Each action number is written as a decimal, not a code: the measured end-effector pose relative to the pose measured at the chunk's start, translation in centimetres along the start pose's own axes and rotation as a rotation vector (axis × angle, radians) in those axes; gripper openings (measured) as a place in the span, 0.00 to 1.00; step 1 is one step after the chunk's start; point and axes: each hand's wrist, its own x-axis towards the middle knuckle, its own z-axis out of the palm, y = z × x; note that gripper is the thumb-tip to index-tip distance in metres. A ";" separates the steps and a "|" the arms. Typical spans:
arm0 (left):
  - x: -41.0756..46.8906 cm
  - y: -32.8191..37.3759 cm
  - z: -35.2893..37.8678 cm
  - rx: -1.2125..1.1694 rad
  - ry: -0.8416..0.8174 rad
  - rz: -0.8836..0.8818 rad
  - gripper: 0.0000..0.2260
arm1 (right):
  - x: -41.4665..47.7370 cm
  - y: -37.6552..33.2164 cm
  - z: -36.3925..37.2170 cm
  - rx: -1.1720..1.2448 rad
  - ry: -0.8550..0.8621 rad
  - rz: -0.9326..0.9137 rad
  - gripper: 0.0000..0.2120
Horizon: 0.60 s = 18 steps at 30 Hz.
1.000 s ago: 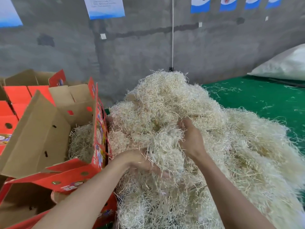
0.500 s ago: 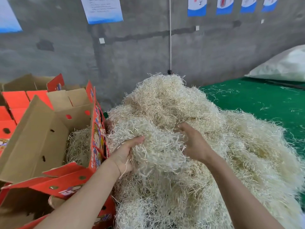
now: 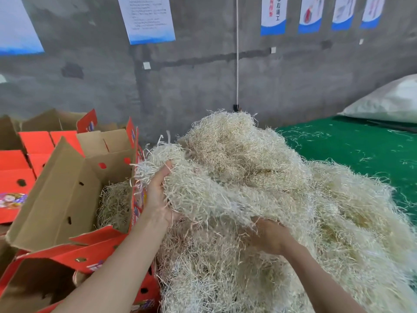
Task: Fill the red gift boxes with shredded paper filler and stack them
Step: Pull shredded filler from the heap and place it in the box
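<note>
Stacked red boxes (image 3: 15,175): far left of both hands, well apart from the fingers.
Open red gift box (image 3: 67,195): just left of the left fingers, with its red side wall beside that wrist. The flaps stand up and a filler layer (image 3: 114,202) lies inside.
Left hand (image 3: 158,197): fingers clenched into the clump's left end, thumb upright over it.
Clump of filler (image 3: 203,195): raised off the pile, its long axis running from the left fingers down to the right ones.
Right hand (image 3: 269,237): beneath the clump's right end. The fingers are buried in strands, so whether they clasp it or merely bear it cannot be told.
Pile of shredded paper (image 3: 282,159): behind and right of the fingers, on the green counter (image 3: 352,150).
Coming move: probably a leftward carry over the box wall. The left hand is nearer and would lead.
</note>
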 end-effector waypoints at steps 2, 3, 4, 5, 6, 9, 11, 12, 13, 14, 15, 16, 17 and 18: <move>-0.5 0.6 0.2 0.092 0.023 0.032 0.39 | -0.8 -0.5 -0.8 -0.030 -0.094 -0.024 0.28; -0.6 0.9 0.3 0.142 0.039 0.044 0.40 | -1.2 -0.8 -1.7 0.009 -0.124 -0.069 0.28; -0.8 1.2 0.3 0.209 0.074 0.064 0.43 | -1.6 -1.3 -3.0 0.071 -0.133 -0.131 0.27; -0.9 1.5 0.3 0.288 0.110 0.089 0.44 | -2.1 -1.8 -4.5 0.134 -0.105 -0.199 0.23; -1.1 1.8 0.3 0.354 0.114 0.106 0.46 | -2.5 -2.4 -6.2 0.187 -0.015 -0.257 0.18; -1.8 2.1 0.7 0.411 0.022 0.136 0.40 | -3.1 -4.8 -9.5 0.432 0.403 -0.342 0.17; -2.2 2.0 0.9 0.432 -0.051 0.122 0.36 | -2.2 -6.9 -9.5 0.638 0.391 -0.365 0.22; -2.5 1.9 1.0 0.445 -0.078 0.113 0.35 | -1.4 -7.7 -9.0 0.675 0.307 -0.357 0.25; -2.6 1.7 1.0 0.438 -0.109 0.099 0.35 | -0.6 -8.2 -8.0 0.639 0.230 -0.347 0.25; -2.6 1.5 1.0 0.430 -0.123 0.091 0.32 | 0.4 -8.3 -6.9 0.559 0.193 -0.329 0.22; -2.6 1.4 1.1 0.432 -0.131 0.091 0.26 | 1.2 -8.4 -6.0 0.497 0.203 -0.306 0.17; -2.8 1.5 1.3 0.441 -0.134 0.105 0.19 | 1.8 -8.4 -5.2 0.474 0.237 -0.283 0.14; -2.7 1.6 1.2 0.443 -0.154 0.120 0.15 | 2.3 -8.3 -4.6 0.475 0.275 -0.269 0.12; -2.7 1.6 1.3 0.437 -0.169 0.117 0.13 | 2.7 -8.3 -4.1 0.458 0.314 -0.249 0.12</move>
